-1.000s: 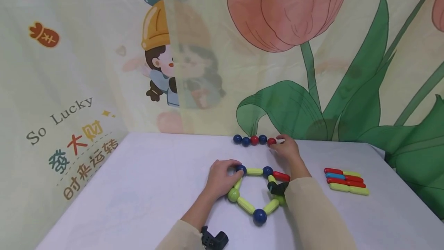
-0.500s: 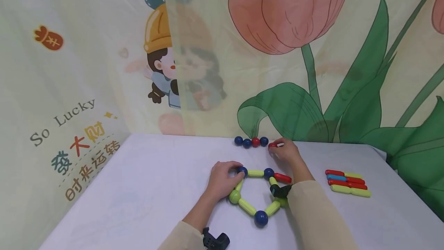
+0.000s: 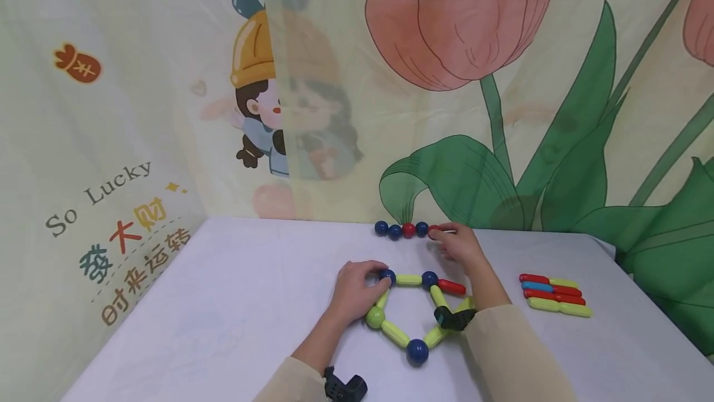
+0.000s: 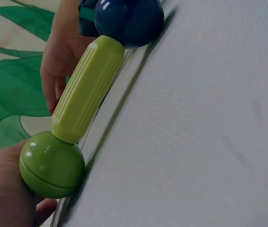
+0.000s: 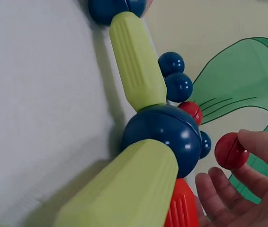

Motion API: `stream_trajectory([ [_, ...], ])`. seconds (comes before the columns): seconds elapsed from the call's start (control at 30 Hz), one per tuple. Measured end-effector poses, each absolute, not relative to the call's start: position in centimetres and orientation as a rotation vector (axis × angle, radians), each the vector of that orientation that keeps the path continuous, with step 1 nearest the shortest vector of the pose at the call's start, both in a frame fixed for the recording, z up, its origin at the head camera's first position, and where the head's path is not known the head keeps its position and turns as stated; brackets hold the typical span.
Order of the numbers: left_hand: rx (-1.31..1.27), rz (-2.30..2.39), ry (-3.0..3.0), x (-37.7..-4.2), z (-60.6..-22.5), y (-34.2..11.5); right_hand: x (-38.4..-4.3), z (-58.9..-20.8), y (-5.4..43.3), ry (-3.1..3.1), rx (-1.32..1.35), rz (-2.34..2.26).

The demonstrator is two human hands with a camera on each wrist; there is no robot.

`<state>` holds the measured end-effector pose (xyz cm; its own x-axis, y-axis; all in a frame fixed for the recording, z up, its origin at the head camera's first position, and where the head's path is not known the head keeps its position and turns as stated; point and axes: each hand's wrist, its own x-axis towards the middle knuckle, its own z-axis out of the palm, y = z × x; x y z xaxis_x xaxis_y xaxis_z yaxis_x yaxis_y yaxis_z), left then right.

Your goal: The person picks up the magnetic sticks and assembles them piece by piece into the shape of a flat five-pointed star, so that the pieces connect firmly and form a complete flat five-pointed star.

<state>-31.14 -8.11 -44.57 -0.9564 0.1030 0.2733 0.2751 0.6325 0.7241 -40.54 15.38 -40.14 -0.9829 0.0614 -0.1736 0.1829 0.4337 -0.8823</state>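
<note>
A ring of yellow-green sticks [image 3: 396,332] and balls lies on the white table. At the ring's far-left corner, my left hand [image 3: 355,289] holds a blue ball [image 3: 388,276] between thumb and fingers. My right hand [image 3: 460,246] reaches past the ring and pinches a red ball [image 5: 231,151] between thumb and forefinger, its other fingers loosely bent. That ball is at the right end of a row of blue balls [image 3: 381,228] and a red one along the table's back edge. A red stick [image 3: 452,287] juts right from the ring's far-right blue ball [image 3: 429,279].
To the right, several two-part sticks in red, blue and yellow-green [image 3: 555,297] lie side by side. A printed cloth [image 3: 334,111] hangs right behind the table [image 3: 223,309]. My right wrist camera [image 3: 454,318] overlaps the ring's right side in the head view.
The red ball came slightly away from the row in my right hand, then moved back left, close to the end blue ball. My left hand stays on the ring.
</note>
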Motion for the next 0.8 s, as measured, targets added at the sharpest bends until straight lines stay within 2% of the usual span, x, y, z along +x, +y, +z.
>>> stream_trajectory([
  [0.37, -0.316, -1.233, -2.645, -31.2, -44.6, -8.0, -38.6, -39.5, 15.8, 2.428, 0.189, -1.804],
  [0.8, -0.326, -1.229, -2.641, -31.3, -44.6, -8.1, -35.8, -39.5, 18.2, 2.493, 0.18, -1.721],
])
